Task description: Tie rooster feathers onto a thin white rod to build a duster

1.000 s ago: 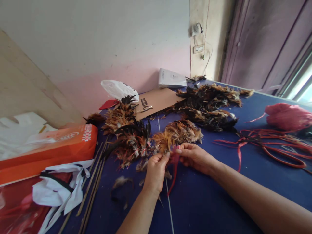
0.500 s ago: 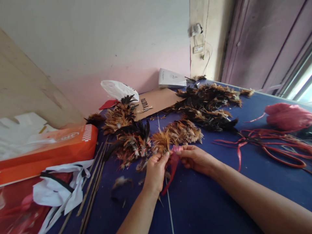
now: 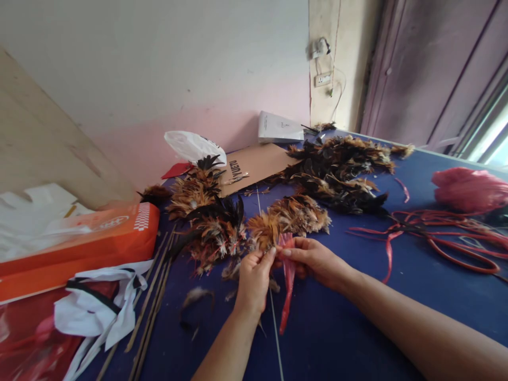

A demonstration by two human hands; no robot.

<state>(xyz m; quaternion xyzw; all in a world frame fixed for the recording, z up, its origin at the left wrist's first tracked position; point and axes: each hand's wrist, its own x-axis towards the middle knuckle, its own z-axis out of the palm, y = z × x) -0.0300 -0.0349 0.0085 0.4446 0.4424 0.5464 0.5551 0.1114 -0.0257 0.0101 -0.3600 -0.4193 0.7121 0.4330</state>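
My left hand pinches the base of a small bunch of golden-brown feathers between thumb and fingers. Close beside it, my right hand is closed on a strip of pink plastic string, whose loose end hangs down over the table. The string meets the feathers' base between the two hands; whether it wraps around them is hidden by my fingers. Just behind lies a pile of brown feathers. A tied bunch of dark and brown feathers rests to the left.
Dark feathers heap at the back of the blue table. Pink string lies tangled at right, near a ball of pink string. Thin sticks, an orange package and white cloth occupy the left. Flat cardboard lies behind.
My right hand has shifted slightly, and the pink strip now hangs straighter and further right, spread wider near the feathers. My left hand keeps its pinch almost in place.
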